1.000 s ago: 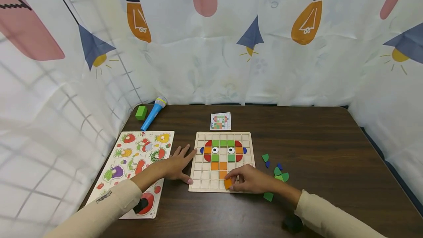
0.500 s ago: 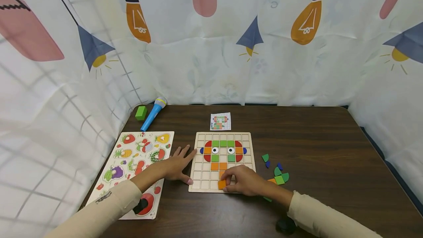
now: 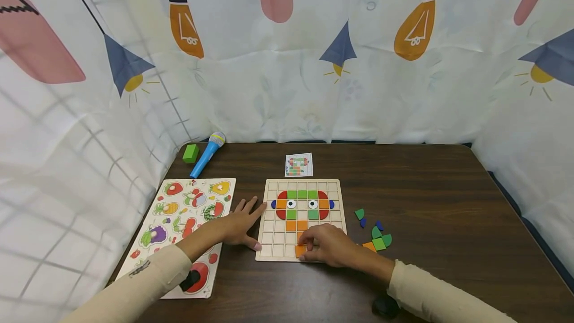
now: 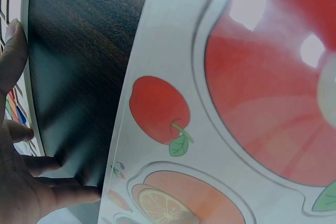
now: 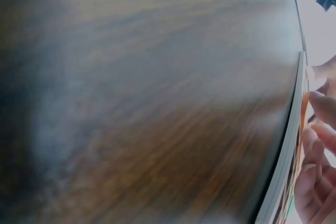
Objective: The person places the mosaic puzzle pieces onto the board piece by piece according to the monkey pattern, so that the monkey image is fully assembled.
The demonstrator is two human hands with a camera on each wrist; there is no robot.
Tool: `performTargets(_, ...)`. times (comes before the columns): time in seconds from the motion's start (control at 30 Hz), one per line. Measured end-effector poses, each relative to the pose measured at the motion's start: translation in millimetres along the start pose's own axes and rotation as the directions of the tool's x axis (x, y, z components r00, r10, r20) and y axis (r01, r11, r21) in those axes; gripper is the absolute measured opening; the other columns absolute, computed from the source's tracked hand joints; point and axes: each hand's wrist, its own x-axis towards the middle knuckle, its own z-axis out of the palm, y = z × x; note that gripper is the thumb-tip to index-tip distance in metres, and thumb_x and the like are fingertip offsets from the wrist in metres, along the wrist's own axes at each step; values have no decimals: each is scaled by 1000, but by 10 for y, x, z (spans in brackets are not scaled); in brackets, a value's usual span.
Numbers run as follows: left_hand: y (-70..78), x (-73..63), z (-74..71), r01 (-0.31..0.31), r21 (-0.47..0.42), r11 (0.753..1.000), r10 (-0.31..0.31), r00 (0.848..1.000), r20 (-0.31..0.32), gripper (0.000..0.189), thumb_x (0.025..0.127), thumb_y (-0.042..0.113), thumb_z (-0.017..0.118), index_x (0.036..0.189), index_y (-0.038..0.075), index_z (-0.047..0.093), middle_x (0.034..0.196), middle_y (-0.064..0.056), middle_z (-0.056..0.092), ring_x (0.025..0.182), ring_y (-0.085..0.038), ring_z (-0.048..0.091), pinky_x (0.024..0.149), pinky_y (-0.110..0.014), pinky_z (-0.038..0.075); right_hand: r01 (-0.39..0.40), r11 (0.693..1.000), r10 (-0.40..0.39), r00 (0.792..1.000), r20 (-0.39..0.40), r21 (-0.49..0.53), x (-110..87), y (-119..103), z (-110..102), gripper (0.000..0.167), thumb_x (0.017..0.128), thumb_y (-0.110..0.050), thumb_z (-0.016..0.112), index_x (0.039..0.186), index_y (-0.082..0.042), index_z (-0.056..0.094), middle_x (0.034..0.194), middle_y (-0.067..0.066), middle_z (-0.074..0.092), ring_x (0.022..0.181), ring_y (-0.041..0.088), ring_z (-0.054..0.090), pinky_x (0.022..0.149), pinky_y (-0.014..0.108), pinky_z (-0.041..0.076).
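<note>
My right hand (image 3: pixel 329 245) pinches an orange square tile (image 3: pixel 300 251) between thumb and fingers at the bottom row of a wooden grid board (image 3: pixel 271 238). In the right wrist view, my curled fingers (image 5: pixel 320 103) are at the board's edge, with a sliver of orange by them. A tile face made of red, green, orange and blue pieces with two round eyes (image 3: pixel 313 204) fills the upper rows, and more orange squares (image 3: pixel 297 226) lie below it. My left hand (image 3: pixel 239 226) is spread, with fingertips and thumb at the board's left edge.
Loose tiles lie right of the board, including a green square (image 3: pixel 378 244), an orange square (image 3: pixel 369 246) and a blue piece (image 3: pixel 379 225). A pattern card (image 3: pixel 298 165) lies behind it. Leftward are a fruit puzzle board (image 3: pixel 206 182), a blue toy microphone (image 3: pixel 206 158) and a green block (image 3: pixel 190 154).
My right hand has shifted slightly left with the orange tile, bringing it in line with the column of orange squares. My left hand stays in place.
</note>
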Motion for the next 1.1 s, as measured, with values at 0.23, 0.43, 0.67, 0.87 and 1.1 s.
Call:
performTargets(0.23,8,-1,-5,-1,5,1000,1,1000,-4,110,78,54,80,161,13,21,166,-24,10,150,-55,11,111,-69,30,79,991,-68,993,101,-108,49,-46,-34,24,89,-35,77,109,-23,77,85,-16,63,75,1,52,66,19,41)
performTargets(0.43,5,-8,-1,-2,2,1000,2,1000,0,109,79,54,80,161,13,20,166,-24,10,150,-55,10,112,-69,29,88,986,-68,988,138,-141,66,-31,-28,23,90,-35,76,109,-24,77,79,-18,56,73,-2,48,62,18,38)
performTargets(0.67,4,-1,-1,0,7,1000,0,1000,1,110,78,54,80,161,12,21,166,-24,11,150,-55,11,111,-69,29,95,989,-82,990,113,-113,61,-15,-31,21,90,-34,76,107,-22,78,76,-18,55,70,-2,49,62,18,39)
performTargets(0.87,-5,5,5,2,-1,1000,-2,1000,0,110,79,54,80,161,13,20,166,-23,10,150,-54,9,112,-69,30,126,989,-119,989,86,-72,37,79,-96,26,90,-32,77,113,-20,76,80,-19,61,71,-3,52,67,17,42)
performTargets(1.1,-5,11,4,5,0,1000,-5,1000,5,110,78,54,80,161,13,20,166,-24,10,150,-55,9,111,-69,30,75,996,-77,996,49,47,-74,307,-310,27,93,-33,73,114,-16,75,78,-17,62,64,-1,48,57,18,43)
